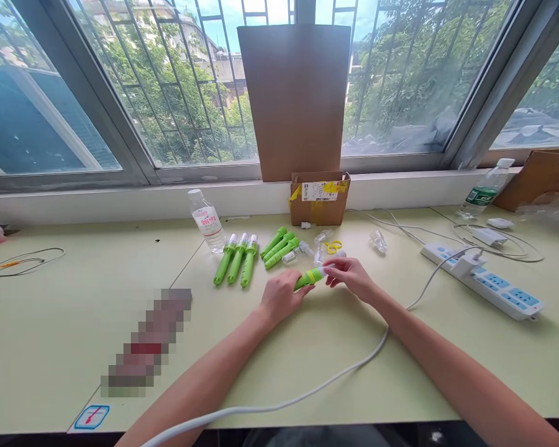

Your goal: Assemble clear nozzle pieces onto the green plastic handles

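Note:
My left hand (283, 295) is wrapped round a green plastic tube (313, 277) with yellow-green rings near its end. The fingers of my right hand (351, 277) are closed on the clear cap at the tube's right end; how it is seated is partly hidden by them. Left of my hands lie three green tubes (235, 261) with clear caps, side by side. Several more green tubes (279, 245) lie in a heap just beyond my left hand. Loose clear plastic caps (323, 236) and yellow-handled scissors (332, 247) are beyond my right hand.
A water bottle (207, 223) stands behind the tubes, near a small cardboard box (320, 214). At right are a clear piece (379, 243), a power strip (484, 279) and another bottle (487, 189). A white cable (335, 375) crosses the table in front of me. A pixelated object (149, 341) lies left.

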`<state>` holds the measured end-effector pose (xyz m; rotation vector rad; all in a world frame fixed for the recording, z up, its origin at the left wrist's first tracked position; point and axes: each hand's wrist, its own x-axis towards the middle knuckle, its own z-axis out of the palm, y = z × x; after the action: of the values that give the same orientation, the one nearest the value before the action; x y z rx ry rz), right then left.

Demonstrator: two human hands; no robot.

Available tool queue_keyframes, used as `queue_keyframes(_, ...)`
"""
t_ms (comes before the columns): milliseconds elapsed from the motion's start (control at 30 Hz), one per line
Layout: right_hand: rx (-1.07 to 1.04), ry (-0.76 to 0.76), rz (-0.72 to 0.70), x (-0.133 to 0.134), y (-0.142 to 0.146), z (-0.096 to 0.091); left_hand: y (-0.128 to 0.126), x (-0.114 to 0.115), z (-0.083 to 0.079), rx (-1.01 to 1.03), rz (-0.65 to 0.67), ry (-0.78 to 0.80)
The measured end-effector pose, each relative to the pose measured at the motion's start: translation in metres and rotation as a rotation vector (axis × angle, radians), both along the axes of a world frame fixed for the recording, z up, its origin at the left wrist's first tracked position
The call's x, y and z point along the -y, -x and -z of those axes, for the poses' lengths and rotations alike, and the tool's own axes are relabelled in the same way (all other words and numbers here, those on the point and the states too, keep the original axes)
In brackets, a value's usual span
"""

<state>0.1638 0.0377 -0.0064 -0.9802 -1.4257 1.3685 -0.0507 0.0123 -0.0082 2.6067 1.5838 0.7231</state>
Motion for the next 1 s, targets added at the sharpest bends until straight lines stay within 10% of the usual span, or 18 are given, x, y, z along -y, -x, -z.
queue_keyframes(400, 0.280, -0.201, 0.104, 0.004, 0.005, 0.005, 0.002, -0.003, 0.004, -0.086, 0.044, -0.012)
queue_keyframes(733, -0.078, -0.024, 0.014, 0.001, 0.007, 0.003, -0.002, -0.003, 0.002, 0.133, 0.017, -0.024)
queue_keyframes(1000, 0.675, -0.591, 0.229, -0.001, 0.005, 0.014, -0.005, -0.004, 0.003, 0.327, 0.012, -0.056)
